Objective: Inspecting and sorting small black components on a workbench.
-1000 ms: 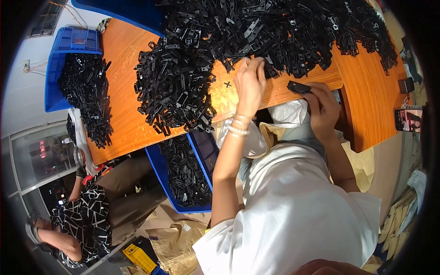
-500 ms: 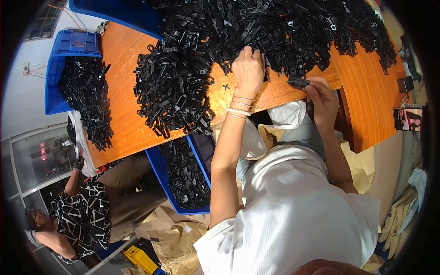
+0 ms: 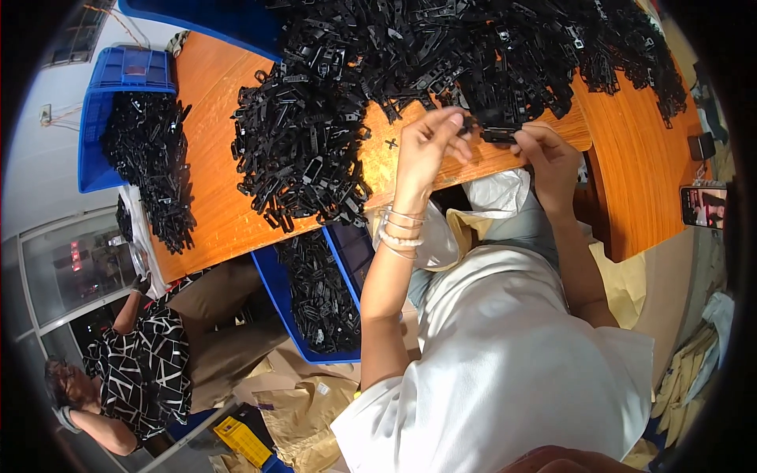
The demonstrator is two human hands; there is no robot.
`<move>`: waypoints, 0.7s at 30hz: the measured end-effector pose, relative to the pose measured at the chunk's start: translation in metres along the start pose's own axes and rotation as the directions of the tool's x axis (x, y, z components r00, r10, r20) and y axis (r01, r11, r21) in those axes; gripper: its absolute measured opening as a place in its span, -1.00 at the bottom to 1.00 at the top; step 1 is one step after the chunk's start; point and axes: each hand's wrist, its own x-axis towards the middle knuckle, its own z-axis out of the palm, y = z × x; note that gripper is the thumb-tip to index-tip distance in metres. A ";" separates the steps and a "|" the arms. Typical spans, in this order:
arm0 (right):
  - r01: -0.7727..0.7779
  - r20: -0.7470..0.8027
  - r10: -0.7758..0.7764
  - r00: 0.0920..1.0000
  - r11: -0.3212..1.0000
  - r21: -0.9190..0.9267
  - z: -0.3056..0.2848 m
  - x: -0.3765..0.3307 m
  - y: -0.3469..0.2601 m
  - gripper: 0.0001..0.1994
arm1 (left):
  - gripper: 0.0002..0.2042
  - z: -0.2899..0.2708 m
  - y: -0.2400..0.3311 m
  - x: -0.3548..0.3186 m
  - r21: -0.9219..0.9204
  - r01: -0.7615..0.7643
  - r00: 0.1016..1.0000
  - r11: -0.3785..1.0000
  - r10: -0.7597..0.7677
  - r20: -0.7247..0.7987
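My right hand (image 3: 550, 162) pinches a long black plastic part (image 3: 500, 135) by its right end, above the front edge of the table. My left hand (image 3: 430, 150), with bracelets at the wrist, has its thumb and forefinger closed at a small black plastic piece (image 3: 468, 124). That piece is close to the long part's left end; whether the two touch cannot be made out. Past both hands spreads a large heap of black plastic parts (image 3: 441, 47). A second pile of such parts (image 3: 296, 150) lies left of my left hand.
A blue crate (image 3: 95, 154) of black parts stands at the table's far left, another crate (image 3: 303, 351) below the front edge. A person in a patterned shirt (image 3: 150, 359) sits at left. A phone (image 3: 704, 206) is at right; a paper bag (image 3: 303, 418) lies below.
My left hand has drawn back from the heap and turned toward my right hand, a small black piece now at its fingertips. My right hand has shifted slightly left with the long part.
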 end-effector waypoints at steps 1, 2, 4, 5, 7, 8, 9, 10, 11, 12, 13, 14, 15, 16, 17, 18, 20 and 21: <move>0.018 0.003 -0.018 1.000 0.999 -0.029 0.003 0.000 -0.001 -0.93 | -0.81 -0.002 0.001 -0.003 0.000 -0.002 1.000 1.000 0.002 -0.003; 0.018 0.006 -0.018 1.000 0.999 -0.028 0.007 0.000 -0.002 -0.93 | -0.77 -0.006 0.001 -0.006 0.035 0.046 0.996 0.998 -0.048 0.070; 0.024 -0.027 -0.024 0.999 0.999 -0.022 0.013 -0.002 -0.006 -0.94 | -0.66 -0.004 0.005 -0.011 0.105 0.128 0.984 0.986 -0.140 0.114; 0.023 -0.025 -0.024 0.999 0.999 -0.022 0.015 -0.003 -0.008 -0.94 | -0.66 -0.003 0.005 -0.014 0.104 0.128 0.984 0.986 -0.140 0.113; 0.054 -0.018 -0.055 0.998 0.996 -0.065 0.017 -0.005 -0.010 -0.95 | -0.70 0.001 0.003 -0.017 0.090 0.167 0.984 0.982 -0.171 0.040; 0.054 -0.017 -0.056 0.998 0.996 -0.065 0.017 -0.006 -0.010 -0.95 | -0.70 0.004 0.003 -0.019 0.090 0.166 0.985 0.982 -0.170 0.040; 0.051 -0.004 -0.051 0.999 0.998 -0.026 0.016 -0.006 -0.009 -0.95 | -0.74 0.007 0.002 -0.020 0.079 0.179 0.983 0.981 -0.182 0.028; 0.047 0.008 -0.047 0.999 0.999 0.013 0.014 -0.007 -0.007 -0.95 | -0.78 0.009 0.001 -0.021 0.067 0.192 0.981 0.979 -0.194 0.017; 0.048 0.008 -0.048 0.999 0.999 0.012 0.013 -0.007 -0.004 -0.95 | -0.78 0.011 0.000 -0.022 0.067 0.191 0.981 0.979 -0.193 0.018; 0.057 0.041 -0.058 0.998 0.998 0.005 0.011 -0.007 0.002 -0.94 | -0.83 0.014 0.000 -0.023 0.132 0.086 0.993 0.987 -0.096 0.068; 0.067 0.075 -0.067 0.995 0.998 -0.002 0.012 -0.006 0.001 -0.92 | -0.87 0.015 -0.001 -0.023 0.191 -0.023 0.993 0.981 0.000 0.122; 0.069 0.075 -0.069 0.995 0.998 -0.001 0.012 -0.006 -0.001 -0.92 | -0.87 0.016 -0.002 -0.023 0.191 -0.025 0.993 0.981 0.001 0.122; -0.014 0.052 0.012 0.999 0.999 0.050 0.013 -0.006 -0.007 -0.90 | -0.89 0.017 -0.003 -0.022 0.151 -0.059 0.987 0.987 0.035 0.157; -0.097 0.032 0.094 0.995 0.990 0.103 0.013 -0.006 -0.011 -0.89 | -0.91 0.019 -0.003 -0.022 0.110 -0.091 0.979 0.990 0.069 0.190; -0.096 0.030 0.093 0.995 0.990 0.103 0.009 -0.007 -0.008 -0.89 | -0.93 0.020 -0.003 -0.022 0.068 -0.122 0.969 0.990 0.104 0.223; -0.089 0.057 0.084 0.995 0.991 0.096 0.003 -0.009 -0.003 -0.87 | -0.93 0.022 -0.003 -0.022 0.068 -0.122 0.969 0.990 0.104 0.226; -0.080 0.079 0.073 0.994 0.993 0.090 -0.002 -0.010 -0.003 -0.84 | -0.92 0.027 0.001 -0.021 -0.066 0.082 0.961 0.994 -0.062 0.271; -0.094 0.046 0.091 0.995 0.994 0.055 -0.005 -0.009 -0.005 -0.84 | -0.92 0.031 0.001 -0.019 -0.064 0.083 0.959 0.994 -0.062 0.276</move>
